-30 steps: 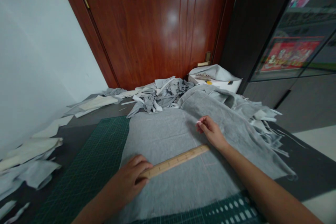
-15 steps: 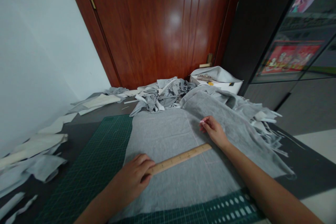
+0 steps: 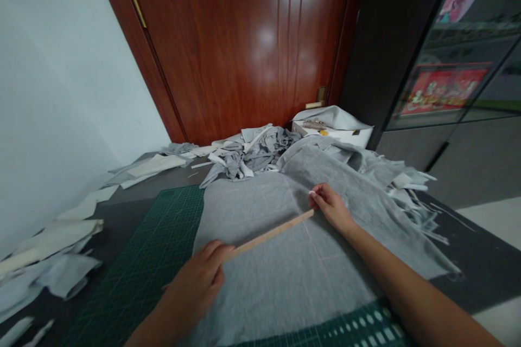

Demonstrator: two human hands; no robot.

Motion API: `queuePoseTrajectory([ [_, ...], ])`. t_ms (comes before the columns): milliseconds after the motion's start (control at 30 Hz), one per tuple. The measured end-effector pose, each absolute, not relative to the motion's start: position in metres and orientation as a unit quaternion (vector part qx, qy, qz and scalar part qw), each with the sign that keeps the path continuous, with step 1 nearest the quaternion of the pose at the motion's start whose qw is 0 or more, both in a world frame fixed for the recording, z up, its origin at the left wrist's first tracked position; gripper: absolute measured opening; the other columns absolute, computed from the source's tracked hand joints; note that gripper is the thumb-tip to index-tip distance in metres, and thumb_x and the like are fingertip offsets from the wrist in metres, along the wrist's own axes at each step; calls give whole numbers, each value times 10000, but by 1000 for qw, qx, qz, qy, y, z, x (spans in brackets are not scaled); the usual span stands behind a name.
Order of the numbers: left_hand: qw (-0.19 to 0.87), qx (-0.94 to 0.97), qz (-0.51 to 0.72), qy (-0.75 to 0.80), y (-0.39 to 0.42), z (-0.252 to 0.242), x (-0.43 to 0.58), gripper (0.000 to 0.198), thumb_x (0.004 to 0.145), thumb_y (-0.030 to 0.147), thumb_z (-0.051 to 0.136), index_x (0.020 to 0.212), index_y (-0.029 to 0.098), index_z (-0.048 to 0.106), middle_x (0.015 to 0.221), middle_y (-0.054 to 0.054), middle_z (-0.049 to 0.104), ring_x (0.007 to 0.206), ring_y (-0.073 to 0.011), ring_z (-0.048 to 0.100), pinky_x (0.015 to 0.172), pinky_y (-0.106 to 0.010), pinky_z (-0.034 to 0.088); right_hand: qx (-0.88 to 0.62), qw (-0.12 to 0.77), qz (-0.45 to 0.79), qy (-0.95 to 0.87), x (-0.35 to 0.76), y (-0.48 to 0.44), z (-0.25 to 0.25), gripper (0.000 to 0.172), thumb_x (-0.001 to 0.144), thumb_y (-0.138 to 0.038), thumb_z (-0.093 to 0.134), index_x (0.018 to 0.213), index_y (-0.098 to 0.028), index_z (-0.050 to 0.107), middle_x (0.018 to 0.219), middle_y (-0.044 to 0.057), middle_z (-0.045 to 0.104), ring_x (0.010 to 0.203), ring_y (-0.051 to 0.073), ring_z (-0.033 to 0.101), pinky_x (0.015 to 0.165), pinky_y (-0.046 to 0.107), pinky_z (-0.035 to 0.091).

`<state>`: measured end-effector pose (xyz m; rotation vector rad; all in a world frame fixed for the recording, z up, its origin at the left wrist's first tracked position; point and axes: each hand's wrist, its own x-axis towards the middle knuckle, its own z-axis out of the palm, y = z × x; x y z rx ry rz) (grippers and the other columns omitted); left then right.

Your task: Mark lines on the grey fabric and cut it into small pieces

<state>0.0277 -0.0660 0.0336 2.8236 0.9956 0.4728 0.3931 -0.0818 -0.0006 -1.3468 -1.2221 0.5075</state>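
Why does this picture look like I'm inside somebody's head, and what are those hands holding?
Good guess! There's no robot here. A person wears a camera on their head, looking forward and down at their own two bare hands. The left hand holds one end of a wooden ruler, which looks tipped up onto its edge. Near the other end, the right hand seems to pinch a small pale piece, too tiny to name. Below is gray cloth with faint lines on it, partly covering a green mat on a dark table. Behind sits a heap of fabric scraps.
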Motion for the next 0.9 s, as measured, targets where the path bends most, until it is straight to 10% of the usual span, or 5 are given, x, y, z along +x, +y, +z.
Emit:
queuePoseTrajectory([
  [533, -259, 956, 138, 1, -30, 111, 98, 390, 932, 92, 416, 600, 194, 594, 794, 12, 633, 1084, -191, 525, 1159, -474, 162, -561, 594, 235, -526, 393, -79, 3, 217, 861, -458, 514, 860, -245, 474, 755, -4, 618, 636, 169, 623, 579, 304, 497],
  [733, -180, 971, 87, -132, -62, 71, 147, 235, 932, 148, 502, 775, 175, 676, 1008, -33, 678, 1210, -197, 476, 1152, -411, 235, -559, 591, 223, -537, 392, -79, 2, 210, 876, -454, 506, 864, -246, 483, 746, -5, 620, 632, 167, 616, 597, 305, 494],
  [900, -11, 988, 86, 124, -90, 63, 129, 283, 932, 146, 441, 1190, 202, 545, 1087, -44, 656, 1000, -181, 598, 884, -325, 489, -551, 599, 234, -532, 392, -78, 4, 196, 877, -434, 504, 857, -241, 478, 739, -8, 603, 625, 158, 612, 597, 295, 494],
])
